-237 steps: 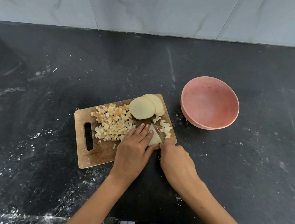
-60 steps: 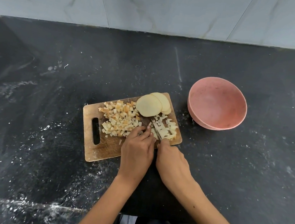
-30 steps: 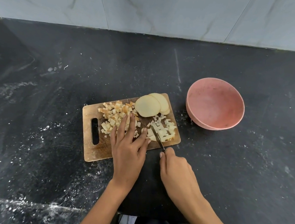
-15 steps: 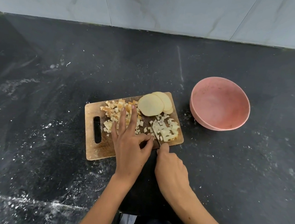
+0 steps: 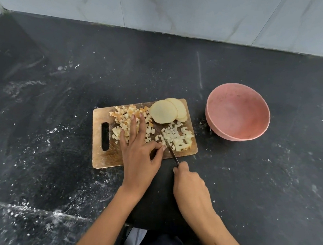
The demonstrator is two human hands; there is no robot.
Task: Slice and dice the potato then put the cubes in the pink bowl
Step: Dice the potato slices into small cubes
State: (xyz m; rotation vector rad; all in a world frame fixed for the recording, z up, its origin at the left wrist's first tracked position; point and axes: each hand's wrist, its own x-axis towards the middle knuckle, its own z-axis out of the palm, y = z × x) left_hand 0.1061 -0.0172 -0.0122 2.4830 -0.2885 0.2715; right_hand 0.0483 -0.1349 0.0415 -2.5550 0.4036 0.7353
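— Gripping what, the right hand (image 5: 187,183) at lower centre?
— A knife (image 5: 172,152), fingers curled round its handle, blade among the pale cubes (image 5: 177,137).
— And the left hand (image 5: 139,156)?
— Fingers straight across the browner cubes (image 5: 125,118), thumb and forefinger meeting by the blade.
— Further up?
— Potato slices (image 5: 165,112) at the cutting board (image 5: 103,158)'s far corner; the pink bowl (image 5: 238,114) sits right of it on the counter (image 5: 49,169).

The cutting board (image 5: 109,156) lies near the worktop (image 5: 49,169) front edge, centre. Its surface is crowded: browned cubes (image 5: 124,117) left, potato slices (image 5: 167,113) at the far edge, pale cubes (image 5: 177,137) right. The pink bowl (image 5: 238,114) stands just beside the board's right far corner, with a narrow gap between. The worktop lies open toward the left, far and right edges.
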